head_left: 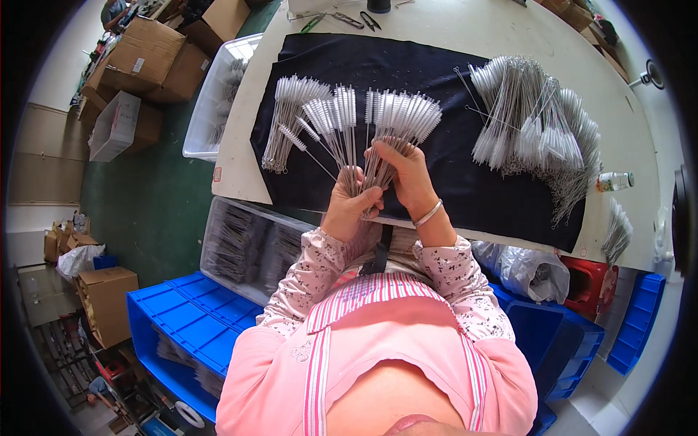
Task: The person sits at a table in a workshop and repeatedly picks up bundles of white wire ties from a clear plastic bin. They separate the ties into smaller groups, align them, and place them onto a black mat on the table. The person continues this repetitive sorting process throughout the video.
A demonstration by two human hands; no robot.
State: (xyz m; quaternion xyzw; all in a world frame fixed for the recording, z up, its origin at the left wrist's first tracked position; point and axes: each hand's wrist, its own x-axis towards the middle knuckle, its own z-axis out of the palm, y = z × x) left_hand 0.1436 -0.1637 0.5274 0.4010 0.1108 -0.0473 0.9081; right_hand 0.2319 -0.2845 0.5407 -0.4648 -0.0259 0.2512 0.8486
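Both hands meet over the near edge of a dark cloth (436,73), each closed on thin wire stems. Fanned out from my left hand (350,200) is a bunch of small wire-handled brushes (331,116) with white bristles. My right hand (406,171) grips another, denser bunch of the same brushes (407,116), its bristle heads pointing away from me. A separate pile of brushes (280,138) lies on the cloth to the left. Farther right a large heap of brushes (527,120) spreads over the cloth, heads and looped ends mixed.
Snips and other hand tools (347,20) lie at the table's far edge. A small glass jar (615,182) stands at the right, near more brushes (618,232). Clear bins (207,123), blue crates (196,305) and a red stool (590,287) surround the table (243,163).
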